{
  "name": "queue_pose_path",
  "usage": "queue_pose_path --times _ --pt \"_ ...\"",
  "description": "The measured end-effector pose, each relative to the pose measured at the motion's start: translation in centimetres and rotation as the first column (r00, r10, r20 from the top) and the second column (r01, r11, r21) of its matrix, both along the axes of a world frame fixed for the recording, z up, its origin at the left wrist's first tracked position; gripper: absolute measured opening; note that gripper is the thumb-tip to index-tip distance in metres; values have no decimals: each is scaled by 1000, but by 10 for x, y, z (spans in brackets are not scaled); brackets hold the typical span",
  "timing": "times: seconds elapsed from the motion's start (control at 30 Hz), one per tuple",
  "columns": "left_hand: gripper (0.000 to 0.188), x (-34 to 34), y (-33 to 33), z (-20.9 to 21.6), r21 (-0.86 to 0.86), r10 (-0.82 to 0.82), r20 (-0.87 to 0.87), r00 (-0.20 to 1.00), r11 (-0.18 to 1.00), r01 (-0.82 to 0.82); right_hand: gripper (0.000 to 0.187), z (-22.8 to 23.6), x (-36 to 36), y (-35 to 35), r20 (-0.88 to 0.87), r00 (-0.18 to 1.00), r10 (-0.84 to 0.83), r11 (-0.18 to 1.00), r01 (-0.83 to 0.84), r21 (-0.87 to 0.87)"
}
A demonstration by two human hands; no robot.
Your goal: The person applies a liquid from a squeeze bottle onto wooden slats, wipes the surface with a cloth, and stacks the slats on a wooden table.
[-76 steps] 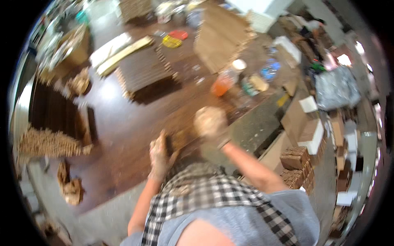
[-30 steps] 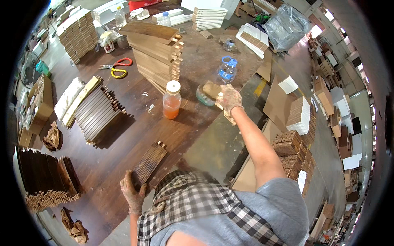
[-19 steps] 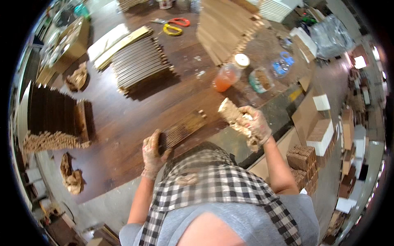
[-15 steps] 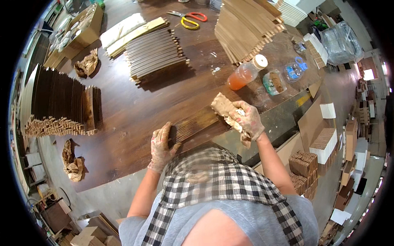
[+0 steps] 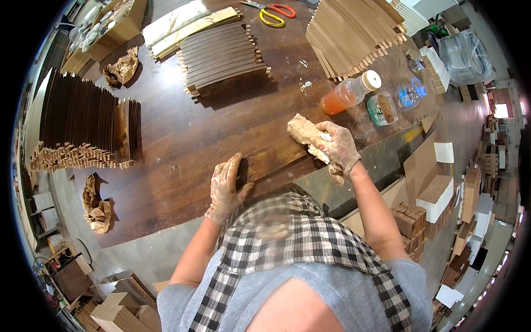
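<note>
My left hand (image 5: 225,188), in a stained glove, lies with fingers stretched and thumb spread at the left end of a dark brown wooden board (image 5: 276,156). The board blends into the tabletop, so its outline is hard to make out. At its right end, my gloved right hand (image 5: 338,146) is closed round a crumpled tan rag (image 5: 303,130), its loose end hanging below the fingers. Just beyond that hand lies a clear bottle (image 5: 343,95) with orange liquid and a pale cap.
On the brown table (image 5: 166,193) stand stacks of dark strips (image 5: 72,122), grey-brown strips (image 5: 221,55) and light-brown strips (image 5: 354,33). Scissors (image 5: 274,15), crumpled brown paper (image 5: 123,67), a cut-open container (image 5: 381,109) and a blue-handled bottle (image 5: 410,95) lie around.
The view has shifted a little, moving the table's things up and right. My right hand keeps the rag at the board's right end; my left hand's fingers look straighter.
</note>
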State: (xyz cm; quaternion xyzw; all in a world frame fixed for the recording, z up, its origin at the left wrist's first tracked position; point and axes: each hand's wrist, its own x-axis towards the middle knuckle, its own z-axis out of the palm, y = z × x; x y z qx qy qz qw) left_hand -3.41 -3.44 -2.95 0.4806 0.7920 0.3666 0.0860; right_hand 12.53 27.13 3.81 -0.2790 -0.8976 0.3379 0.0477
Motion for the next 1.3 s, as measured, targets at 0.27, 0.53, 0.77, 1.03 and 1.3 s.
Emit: queue_pose_path --times 0.27,0.53,0.77,1.03,1.3 --pt "86 0 -2 3 -9 -2 7 1000 1000 2 37 10 70 -17 -7 985 -175 947 166 -274" --pt "89 -2 -7 -2 -14 -21 34 999 1000 21 38 6 89 -19 -34 984 -177 953 163 -256" --pt "76 -12 -18 -6 119 -46 220 975 993 20 39 18 6 -73 -142 918 371 914 -334 230" --pt "68 -10 -14 -12 183 -14 234 972 983 -30 31 -1 12 -91 7 898 439 821 -405 402" --pt "54 -2 -15 -4 230 107 142 984 963 -138 41 31 55 -40 -31 990 135 947 -120 299"
